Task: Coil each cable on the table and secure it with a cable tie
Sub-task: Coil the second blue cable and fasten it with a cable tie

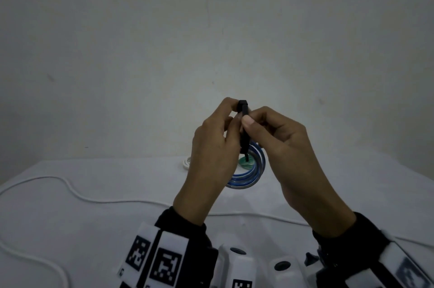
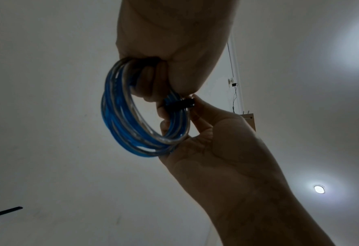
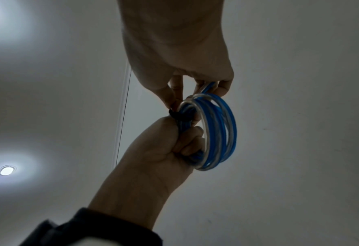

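Blue-and-clear cable (image 1: 249,177), wound into a coil, is held up above the white table (image 1: 94,229) between both hands, with a black cable tie (image 1: 243,128) wrapped round its strands. The coil is gripped by the curled fingers of the left hand (image 1: 213,146), while the tie is pinched by the right hand (image 1: 281,146). A loose white cable (image 1: 77,193) is seen lying across the table.
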